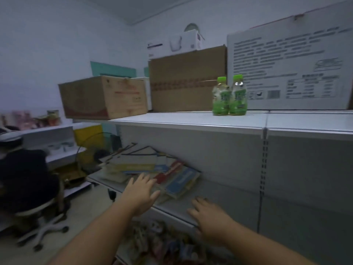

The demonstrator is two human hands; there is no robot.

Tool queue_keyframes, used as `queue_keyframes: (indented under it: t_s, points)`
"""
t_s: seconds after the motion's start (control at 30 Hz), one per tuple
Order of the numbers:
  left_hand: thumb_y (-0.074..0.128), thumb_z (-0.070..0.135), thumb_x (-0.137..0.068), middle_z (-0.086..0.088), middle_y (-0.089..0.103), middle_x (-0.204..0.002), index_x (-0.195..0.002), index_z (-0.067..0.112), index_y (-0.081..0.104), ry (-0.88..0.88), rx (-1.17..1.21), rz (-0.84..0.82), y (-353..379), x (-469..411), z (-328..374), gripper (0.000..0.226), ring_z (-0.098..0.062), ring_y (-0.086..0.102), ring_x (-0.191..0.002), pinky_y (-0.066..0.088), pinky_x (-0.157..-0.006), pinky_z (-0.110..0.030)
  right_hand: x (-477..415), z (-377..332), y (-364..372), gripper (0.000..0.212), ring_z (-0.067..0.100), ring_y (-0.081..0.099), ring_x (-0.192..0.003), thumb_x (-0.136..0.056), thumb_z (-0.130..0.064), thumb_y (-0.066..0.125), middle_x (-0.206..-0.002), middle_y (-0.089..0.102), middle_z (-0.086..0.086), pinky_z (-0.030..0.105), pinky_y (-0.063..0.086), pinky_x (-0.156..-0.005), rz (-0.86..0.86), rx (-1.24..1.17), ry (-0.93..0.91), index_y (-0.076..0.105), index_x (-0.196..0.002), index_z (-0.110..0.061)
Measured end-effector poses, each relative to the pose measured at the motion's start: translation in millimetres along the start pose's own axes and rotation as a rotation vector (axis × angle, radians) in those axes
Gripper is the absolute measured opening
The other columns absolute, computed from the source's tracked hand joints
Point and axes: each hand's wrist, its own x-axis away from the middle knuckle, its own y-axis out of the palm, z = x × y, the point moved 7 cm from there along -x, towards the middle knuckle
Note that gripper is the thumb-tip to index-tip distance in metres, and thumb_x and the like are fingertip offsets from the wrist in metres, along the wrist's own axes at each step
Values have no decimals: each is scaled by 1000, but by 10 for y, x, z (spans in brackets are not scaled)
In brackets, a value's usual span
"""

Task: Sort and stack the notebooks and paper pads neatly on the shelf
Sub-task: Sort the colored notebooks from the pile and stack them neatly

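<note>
Left hand [140,194]: fingers spread, grasping nothing, reaching over the notebooks.
Right hand [210,215]: flat and released on the shelf [172,208] edge, beside the pile.
Notebooks and pads [152,167]: on the middle shelf, fanned and overlapping, skewed.
Progress: judged barely begun; no neat stack visible, all sorting remains.
Above: two green bottles [230,95], cardboard boxes [103,96].

One view only, head-worn, wide-angle: straight edges bow toward the frame borders. Faces forward and somewhat down at a white metal shelving unit [219,159], close up, its length running from near right to far left. Its white top shelf board [181,119] crosses mid-frame, seen from just above. Below centre, lower white shelf [177,209] with scattered notebooks and paper pads [145,163]. From the bottom edge enter left hand [140,196] and right hand [210,217], near that shelf. Picture dim, soft
</note>
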Motion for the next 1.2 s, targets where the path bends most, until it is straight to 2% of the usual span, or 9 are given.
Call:
queue_keyframes:
  t_s: [0.1,0.43,0.6,0.67,0.77,0.87,0.97,1.07,1.2]
  points:
    - [23,53,-98,4,6,-160,-150,26,17,-75,45,-19,87,54,-512,59,-16,-3,-147,2,-119,-43,-361,-246,50,57,28,8,-145,-91,-30,47,-157,8,16,40,14,-117,-26,-30,-44,31,-143,-12]
    - [29,52,-97,5,9,-159,-150,27,19,-118,84,-78,343,-292,-1409,59,-14,0,-147,6,-118,-36,-1951,-700,128,51,31,12,-142,-93,-29,48,-154,17,14,45,21,-115,-46,-93,-114,34,-139,-11]
    - [39,47,-96,2,37,-148,-144,26,35,-153,150,-82,141,-819,-1908,52,-15,36,-134,31,-108,-30,-2798,-696,43,51,30,17,-141,-94,-23,45,-155,18,11,41,16,-117,64,-182,-57,33,-142,-9]
    - [42,45,-96,4,47,-140,-138,28,42,-164,215,-87,175,-983,-2079,46,-12,49,-122,40,-100,-27,-3132,-688,101,53,30,8,-144,-95,-19,40,-158,8,10,41,10,-119,74,-226,-23,28,-145,-11]
    - [41,40,-96,4,57,-129,-130,27,52,-142,254,-131,321,-1154,-2270,39,-13,55,-114,46,-97,-31,-3545,-773,144,51,26,-7,-146,-97,-23,34,-159,-3,7,40,-2,-119,87,-274,-24,25,-147,-14]
    - [41,39,-94,4,61,-123,-125,27,56,-90,244,-127,415,-1338,-2481,37,-15,57,-110,48,-95,-34,-3850,-883,104,55,25,-7,-146,-96,-31,37,-159,-1,8,44,-4,-119,142,-223,22,26,-146,-15]
    - [41,38,-94,9,62,-119,-124,30,57,-96,405,-61,401,-1620,-2793,35,-11,58,-108,48,-91,-28,-4072,-917,143,59,25,-1,-146,-95,-38,37,-159,5,6,48,0,-118,81,-182,137,21,-147,-17]
    - [42,32,-96,7,65,-99,-115,26,61,-86,636,-48,426,-1915,-3100,27,-5,61,-86,46,-70,-19,-4141,-947,144,51,23,22,-139,-94,-37,37,-151,25,2,44,11,-117,110,-148,194,32,-141,-17]
    - [44,27,-98,-2,67,-78,-97,15,64,-79,906,-287,576,-2131,-3438,23,-10,60,-58,43,-50,-20,-4111,-932,-42,26,19,46,-112,-92,-36,41,-117,52,-5,30,33,-95,179,-273,314,54,-112,-27]
